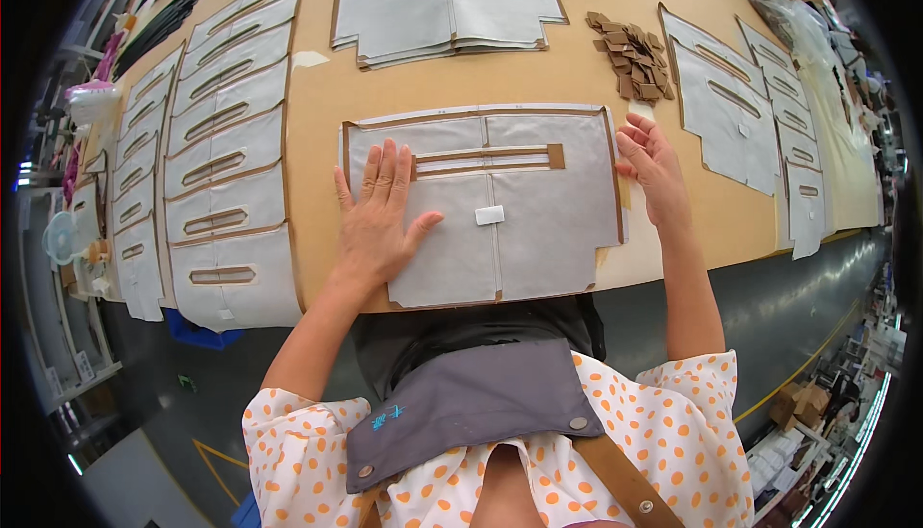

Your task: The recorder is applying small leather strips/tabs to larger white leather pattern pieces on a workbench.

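Observation:
A grey fabric panel with brown edges lies flat in front of me on the tan table. Across its upper part runs a long slot framed in brown strips, and a small white label sits below it. My left hand rests flat on the panel's left side, fingers spread. Beside the right edge, my right hand is raised with its fingers loosely curled and apart, and nothing shows in it. Its fingertips are close to the brown edge; whether they touch it I cannot tell.
A pile of small brown pieces lies beyond my right hand. More grey panels are stacked at the far side. Overlapping rows of panels cover the left, and others lie at the right. The table's near edge runs close to me.

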The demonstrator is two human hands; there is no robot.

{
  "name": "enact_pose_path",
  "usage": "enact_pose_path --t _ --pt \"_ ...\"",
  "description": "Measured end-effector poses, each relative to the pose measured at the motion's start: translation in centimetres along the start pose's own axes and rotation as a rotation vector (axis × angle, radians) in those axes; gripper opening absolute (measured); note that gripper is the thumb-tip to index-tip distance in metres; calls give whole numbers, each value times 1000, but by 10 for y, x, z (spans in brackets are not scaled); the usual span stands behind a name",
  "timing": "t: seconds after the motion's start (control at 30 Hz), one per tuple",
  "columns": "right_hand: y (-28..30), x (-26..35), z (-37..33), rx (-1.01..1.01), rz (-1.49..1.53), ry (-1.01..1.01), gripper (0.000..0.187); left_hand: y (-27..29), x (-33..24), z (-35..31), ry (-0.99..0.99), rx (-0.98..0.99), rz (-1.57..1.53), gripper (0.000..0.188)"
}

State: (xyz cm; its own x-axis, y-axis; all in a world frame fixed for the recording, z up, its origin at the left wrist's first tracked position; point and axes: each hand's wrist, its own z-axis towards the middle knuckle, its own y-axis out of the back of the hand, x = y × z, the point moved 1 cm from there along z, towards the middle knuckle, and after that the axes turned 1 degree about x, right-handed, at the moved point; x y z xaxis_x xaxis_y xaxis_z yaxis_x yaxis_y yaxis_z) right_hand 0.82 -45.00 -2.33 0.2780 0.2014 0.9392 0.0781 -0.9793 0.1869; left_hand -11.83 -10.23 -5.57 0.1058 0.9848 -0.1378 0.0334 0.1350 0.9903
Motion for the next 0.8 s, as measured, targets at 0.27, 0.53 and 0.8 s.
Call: enact_pose_path --t 0.27,0.53,0.8 --pt "-6 3 11 220 -155 -45 43 -2 5 -3 11 -83 -35 89" --pt "-5 44 -61 123 32 629 23 29 42 9 262 -635 -1085 86" --pt "16 79 -60 108 -40 1100 12 103 53 -19 167 -609 -1415 17"
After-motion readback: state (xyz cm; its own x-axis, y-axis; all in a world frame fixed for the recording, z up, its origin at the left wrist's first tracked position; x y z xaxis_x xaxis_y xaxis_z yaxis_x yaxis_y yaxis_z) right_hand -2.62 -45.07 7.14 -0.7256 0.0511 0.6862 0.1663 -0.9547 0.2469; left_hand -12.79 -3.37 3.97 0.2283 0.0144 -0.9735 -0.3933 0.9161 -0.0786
